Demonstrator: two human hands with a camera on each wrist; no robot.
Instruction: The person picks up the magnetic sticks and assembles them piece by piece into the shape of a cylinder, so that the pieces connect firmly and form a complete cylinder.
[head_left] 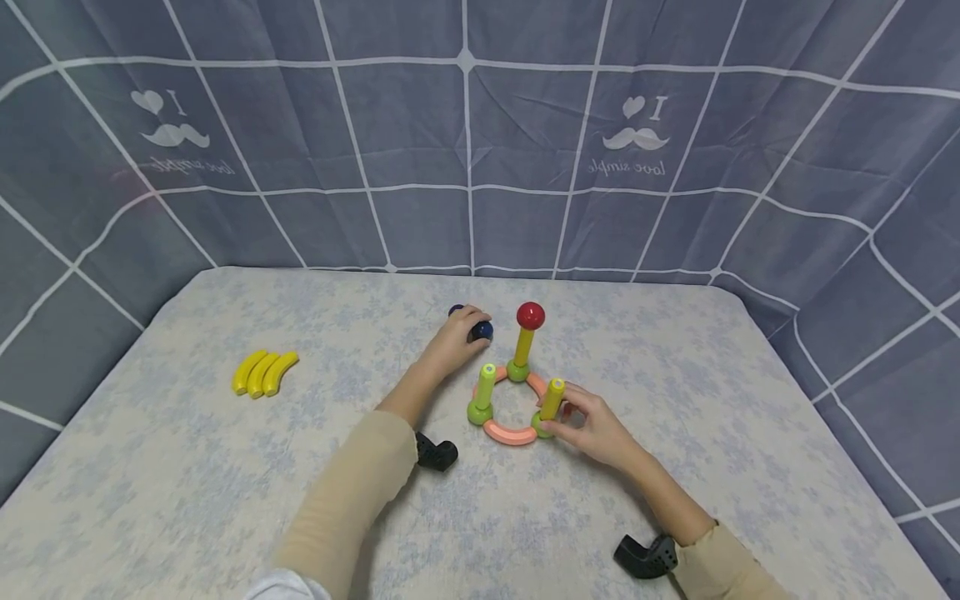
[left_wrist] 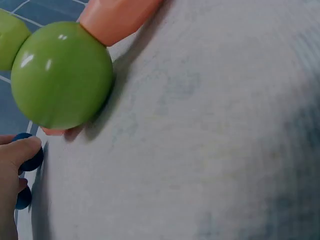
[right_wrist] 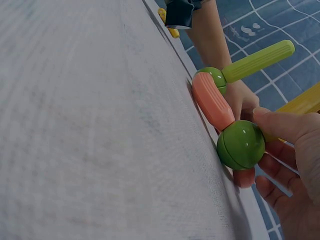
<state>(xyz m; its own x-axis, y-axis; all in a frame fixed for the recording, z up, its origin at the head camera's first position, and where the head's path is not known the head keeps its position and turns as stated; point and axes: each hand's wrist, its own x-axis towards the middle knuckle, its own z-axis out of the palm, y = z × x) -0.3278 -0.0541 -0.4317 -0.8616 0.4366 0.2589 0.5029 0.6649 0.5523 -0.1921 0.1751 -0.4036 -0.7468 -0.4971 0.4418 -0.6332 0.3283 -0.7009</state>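
Observation:
On the table stands a ring of curved salmon pieces (head_left: 510, 435) joined by green balls (head_left: 480, 413), with rods rising from them. One rod is light green (head_left: 486, 385). A yellow rod (head_left: 523, 348) at the back carries a red ball (head_left: 531, 316). My right hand (head_left: 596, 427) pinches the front-right green ball (right_wrist: 241, 145), close to the foot of its yellow rod (head_left: 552, 400). Behind the ring, my left hand (head_left: 453, 340) holds a dark blue ball (head_left: 482, 331) with thumb and fingers. A second blue ball (head_left: 455, 309) shows just beyond that hand, partly hidden.
Several yellow curved pieces (head_left: 264, 373) lie side by side at the left of the table. Black devices (head_left: 437, 452) sit at both wrists. A grey-blue checked curtain (head_left: 420, 225) hangs along the table's back edge.

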